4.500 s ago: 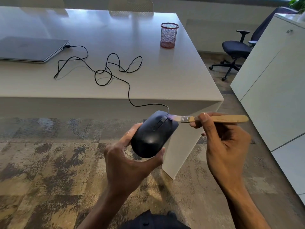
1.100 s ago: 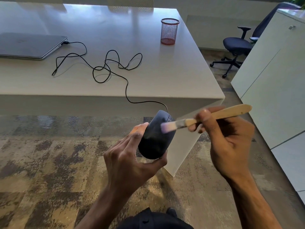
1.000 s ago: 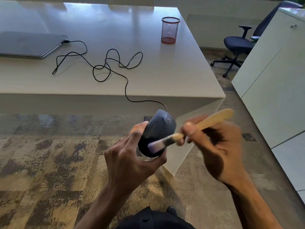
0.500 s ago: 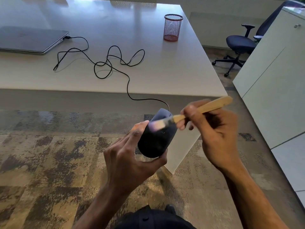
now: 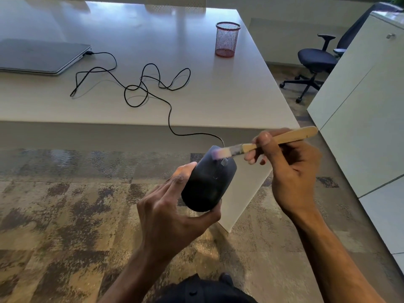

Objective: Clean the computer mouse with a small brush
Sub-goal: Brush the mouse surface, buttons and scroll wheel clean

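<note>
My left hand point(image 5: 172, 217) grips a black wired computer mouse point(image 5: 207, 182) in the air in front of the desk, its top facing me and its front end pointing away. My right hand point(image 5: 288, 169) pinches a small brush point(image 5: 273, 141) by its pale wooden handle. The light bristles rest on the mouse's front end, just above the scroll wheel. The mouse's black cable point(image 5: 153, 88) runs up over the desk edge and lies in loose loops on the desktop.
The white desk point(image 5: 196, 106) carries a closed grey laptop point(image 5: 41, 55) at the far left and a red mesh pen cup point(image 5: 227, 39) at the back right. A dark office chair point(image 5: 317, 60) and white cabinets point(image 5: 360, 106) stand to the right. Patterned carpet lies below.
The brush has swept back up from the mouse's near side to its front end by the scroll wheel. My left hand has turned the mouse so its top faces me more.
</note>
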